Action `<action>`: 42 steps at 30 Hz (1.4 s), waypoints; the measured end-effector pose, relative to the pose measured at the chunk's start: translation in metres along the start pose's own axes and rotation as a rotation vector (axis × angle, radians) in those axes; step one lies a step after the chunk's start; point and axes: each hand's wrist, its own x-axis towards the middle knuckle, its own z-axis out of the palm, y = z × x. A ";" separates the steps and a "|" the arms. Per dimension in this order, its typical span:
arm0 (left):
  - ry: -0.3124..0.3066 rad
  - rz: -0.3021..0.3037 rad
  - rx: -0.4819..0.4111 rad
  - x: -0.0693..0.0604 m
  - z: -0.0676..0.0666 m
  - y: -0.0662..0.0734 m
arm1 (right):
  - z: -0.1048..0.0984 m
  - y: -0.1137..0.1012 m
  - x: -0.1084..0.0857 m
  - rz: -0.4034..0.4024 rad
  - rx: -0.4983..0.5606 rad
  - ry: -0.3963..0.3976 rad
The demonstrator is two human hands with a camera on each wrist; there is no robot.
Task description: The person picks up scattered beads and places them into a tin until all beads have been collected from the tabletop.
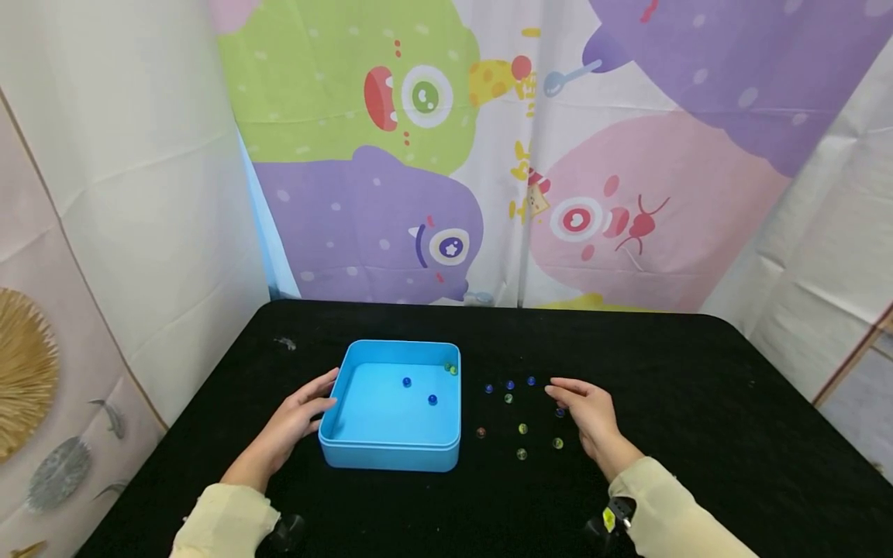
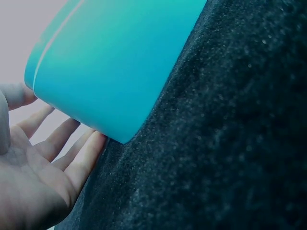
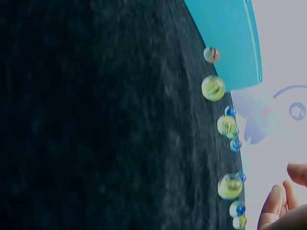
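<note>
Resting my left grip (image 1: pixel 293 422), fingers extended, against the blue box (image 1: pixel 391 456) at its left wall, I see marbles (image 1: pixel 523 428) inside and past its right edge; near those, my right grip (image 1: pixel 591 415), parted, holds nothing visible; black surface (image 1: pixel 711 403) spreads rightward.

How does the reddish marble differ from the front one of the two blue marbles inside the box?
The reddish marble looks partly clear, with red-orange colour, while the blue marble looks deep blue. The reddish marble lies outside the box, on the black table; the blue marble lies inside. Both are small and round.
</note>
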 end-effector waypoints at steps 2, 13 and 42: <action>0.000 0.000 0.001 0.000 0.000 0.000 | -0.003 0.001 0.003 0.008 -0.002 0.015; 0.001 0.005 -0.001 0.000 0.000 0.000 | -0.018 0.007 0.012 0.087 -0.025 0.027; 0.008 -0.004 0.002 0.001 0.000 -0.001 | -0.026 0.011 0.023 -0.026 -0.408 -0.141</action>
